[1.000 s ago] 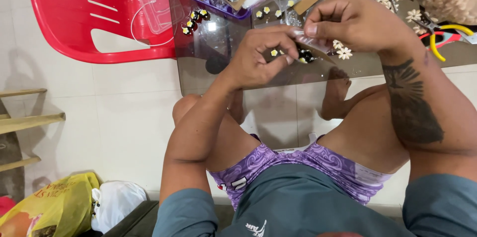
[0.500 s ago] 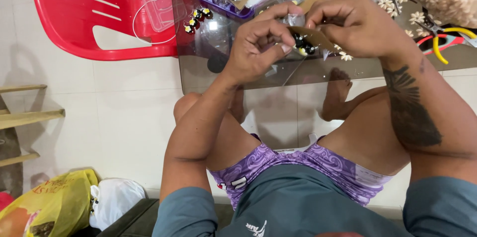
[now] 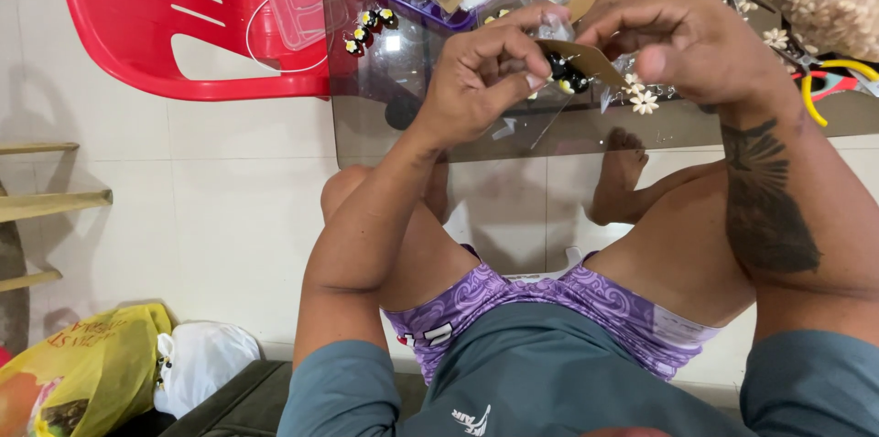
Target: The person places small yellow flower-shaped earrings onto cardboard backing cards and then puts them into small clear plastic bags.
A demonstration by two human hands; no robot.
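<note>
Both sets of my fingers pinch one small brown card (image 3: pixel 586 59) with black flower pieces, held above the glass desk (image 3: pixel 412 125) at upper centre of the frame. My left hand (image 3: pixel 481 75) is closed tight on its left end, my right hand (image 3: pixel 687 38) on its right. Loose white flowers (image 3: pixel 644 102) lie just below; a red chair (image 3: pixel 183 25) stands upper left.

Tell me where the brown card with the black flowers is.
The brown card is held between the left hand and right hand, above the glass table.
</note>
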